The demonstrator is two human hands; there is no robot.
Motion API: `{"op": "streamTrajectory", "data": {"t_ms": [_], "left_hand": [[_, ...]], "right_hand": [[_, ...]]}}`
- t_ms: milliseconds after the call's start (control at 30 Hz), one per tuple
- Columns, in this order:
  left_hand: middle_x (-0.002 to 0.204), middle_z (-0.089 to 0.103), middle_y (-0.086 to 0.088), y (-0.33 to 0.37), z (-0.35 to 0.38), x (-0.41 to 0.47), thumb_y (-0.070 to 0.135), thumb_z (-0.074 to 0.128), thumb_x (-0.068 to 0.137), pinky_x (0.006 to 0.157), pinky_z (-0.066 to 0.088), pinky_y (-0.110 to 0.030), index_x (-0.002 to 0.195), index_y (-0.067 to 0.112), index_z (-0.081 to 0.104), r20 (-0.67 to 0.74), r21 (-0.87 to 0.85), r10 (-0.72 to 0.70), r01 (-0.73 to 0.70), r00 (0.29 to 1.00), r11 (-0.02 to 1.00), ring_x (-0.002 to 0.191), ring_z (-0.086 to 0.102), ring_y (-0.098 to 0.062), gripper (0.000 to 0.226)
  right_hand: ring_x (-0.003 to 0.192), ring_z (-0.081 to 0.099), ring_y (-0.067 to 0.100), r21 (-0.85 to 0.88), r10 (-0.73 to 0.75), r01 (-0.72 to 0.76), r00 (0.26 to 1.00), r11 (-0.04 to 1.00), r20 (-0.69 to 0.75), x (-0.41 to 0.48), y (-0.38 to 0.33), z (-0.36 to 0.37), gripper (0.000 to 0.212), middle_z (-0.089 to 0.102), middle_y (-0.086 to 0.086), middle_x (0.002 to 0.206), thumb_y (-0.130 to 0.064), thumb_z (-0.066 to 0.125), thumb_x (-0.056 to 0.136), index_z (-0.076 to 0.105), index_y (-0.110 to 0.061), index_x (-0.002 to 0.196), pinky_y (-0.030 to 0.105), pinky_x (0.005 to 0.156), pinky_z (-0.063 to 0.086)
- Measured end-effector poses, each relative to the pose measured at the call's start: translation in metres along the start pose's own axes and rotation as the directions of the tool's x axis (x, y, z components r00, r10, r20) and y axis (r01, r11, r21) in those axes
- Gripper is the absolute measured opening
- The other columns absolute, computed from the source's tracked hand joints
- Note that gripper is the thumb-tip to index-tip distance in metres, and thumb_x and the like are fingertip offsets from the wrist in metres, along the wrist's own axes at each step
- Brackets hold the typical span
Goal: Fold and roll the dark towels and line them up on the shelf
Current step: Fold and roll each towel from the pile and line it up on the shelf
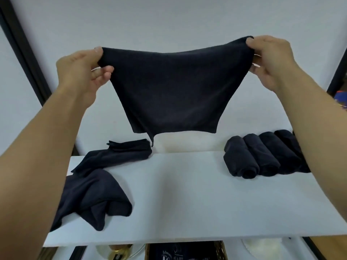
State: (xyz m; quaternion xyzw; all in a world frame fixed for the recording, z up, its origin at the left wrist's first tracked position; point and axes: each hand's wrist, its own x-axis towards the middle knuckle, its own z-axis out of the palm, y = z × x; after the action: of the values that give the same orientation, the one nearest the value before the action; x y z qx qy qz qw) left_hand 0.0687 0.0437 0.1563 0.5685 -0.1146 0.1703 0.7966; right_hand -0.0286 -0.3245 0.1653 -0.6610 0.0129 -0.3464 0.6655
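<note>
A dark towel (172, 87) hangs spread out in the air above the white shelf (187, 194). My left hand (82, 70) pinches its upper left corner and my right hand (272, 57) pinches its upper right corner. Several rolled dark towels (262, 156) lie side by side at the shelf's right, partly hidden by my right forearm. At the left, loose unrolled dark towels (90, 196) lie in a heap, with another flat dark towel (116, 156) behind them.
A white wall (169, 19) backs the shelf. Black frame posts (24, 53) stand at both sides. Below the shelf's front edge are a dark sign with gold trim (184, 250) and a gold round object (116, 250).
</note>
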Motion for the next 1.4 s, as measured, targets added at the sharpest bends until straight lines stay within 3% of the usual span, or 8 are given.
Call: {"op": "streamTrajectory", "data": {"t_ms": [233,367,533,700,867,967,1200,1400], "left_hand": [[0.057,0.066,-0.004,-0.069,-0.092,-0.145,0.014,0.073,0.083,0.056,0.056,-0.023,0.076,0.011,0.067,-0.014,0.118,-0.184,0.185,0.983,0.976,0.061,0.071,-0.024,0.009],[0.077,0.072,-0.022,-0.127,-0.145,-0.245,0.002,0.069,0.085,0.060,0.061,-0.030,0.093,0.006,0.069,-0.070,0.225,-0.388,0.394,0.919,0.891,0.063,0.072,-0.033,0.009],[0.085,0.075,-0.015,-0.139,-0.177,-0.311,-0.004,0.064,0.088,0.070,0.060,-0.040,0.086,0.012,0.077,-0.050,0.312,-0.432,0.426,0.900,0.850,0.064,0.071,-0.032,0.020],[0.087,0.074,-0.004,-0.118,-0.190,-0.330,-0.008,0.080,0.070,0.065,0.050,-0.009,0.095,0.024,0.076,0.205,0.679,-0.371,0.142,0.906,0.720,0.072,0.069,-0.016,0.040],[0.084,0.059,0.004,-0.098,-0.177,-0.298,0.003,0.076,0.080,0.064,0.041,-0.010,0.095,0.016,0.077,0.387,0.817,-0.081,-0.301,0.919,0.491,0.067,0.058,-0.007,0.020],[0.090,0.059,0.003,-0.092,-0.154,-0.252,0.011,0.070,0.086,0.060,0.043,-0.012,0.095,0.018,0.072,0.381,0.797,0.000,-0.328,0.925,0.508,0.060,0.060,-0.007,0.011],[0.060,0.064,0.010,-0.146,-0.084,-0.116,0.017,0.068,0.089,0.058,0.048,-0.022,0.091,0.019,0.072,0.258,0.840,-0.106,-0.169,0.960,0.516,0.045,0.062,-0.007,0.005],[0.076,0.072,-0.007,-0.233,-0.056,-0.046,0.014,0.072,0.086,0.078,0.058,-0.037,0.088,0.011,0.076,0.185,0.947,-0.353,-0.072,0.917,0.312,0.062,0.069,-0.024,0.006]], "right_hand": [[0.070,0.057,0.009,-0.333,0.221,-0.227,0.974,0.915,-0.055,-0.136,0.051,-0.042,0.008,0.065,-0.004,0.078,-0.025,0.071,0.081,0.071,-0.018,0.086,0.028,0.068,0.041],[0.050,0.055,0.005,-0.529,0.416,-0.377,0.908,0.760,-0.049,-0.244,0.105,-0.065,0.011,0.065,-0.002,0.064,-0.015,0.069,0.085,0.073,-0.023,0.090,0.025,0.051,0.038],[0.057,0.062,0.020,-0.477,0.579,-0.511,0.815,0.715,-0.006,-0.323,0.118,-0.089,0.018,0.071,0.015,0.075,-0.006,0.066,0.089,0.079,-0.015,0.080,0.030,0.056,0.048],[0.060,0.060,0.009,-0.753,0.580,-0.276,0.797,0.597,0.168,-0.345,0.099,-0.104,0.030,0.067,0.001,0.067,-0.009,0.081,0.074,0.075,-0.036,0.086,0.022,0.061,0.047],[0.067,0.057,0.010,-0.821,0.355,-0.067,0.919,0.567,0.170,-0.323,0.084,-0.090,0.020,0.064,-0.006,0.078,-0.017,0.076,0.082,0.069,-0.035,0.076,0.022,0.060,0.043],[0.077,0.058,0.006,-0.815,0.273,-0.014,0.945,0.580,0.178,-0.286,0.084,-0.079,0.012,0.061,-0.016,0.092,-0.025,0.068,0.089,0.064,-0.034,0.083,0.017,0.064,0.038],[0.072,0.055,0.004,-0.858,0.168,-0.009,0.982,0.514,0.091,-0.171,0.152,-0.044,0.001,0.062,-0.012,0.076,-0.023,0.066,0.091,0.065,-0.022,0.091,0.016,0.060,0.036],[0.080,0.057,0.025,-0.985,0.327,0.149,0.930,0.087,0.169,-0.100,0.231,-0.012,0.016,0.062,0.009,0.095,-0.024,0.054,0.098,0.056,-0.011,0.107,0.033,0.064,0.046]]}}
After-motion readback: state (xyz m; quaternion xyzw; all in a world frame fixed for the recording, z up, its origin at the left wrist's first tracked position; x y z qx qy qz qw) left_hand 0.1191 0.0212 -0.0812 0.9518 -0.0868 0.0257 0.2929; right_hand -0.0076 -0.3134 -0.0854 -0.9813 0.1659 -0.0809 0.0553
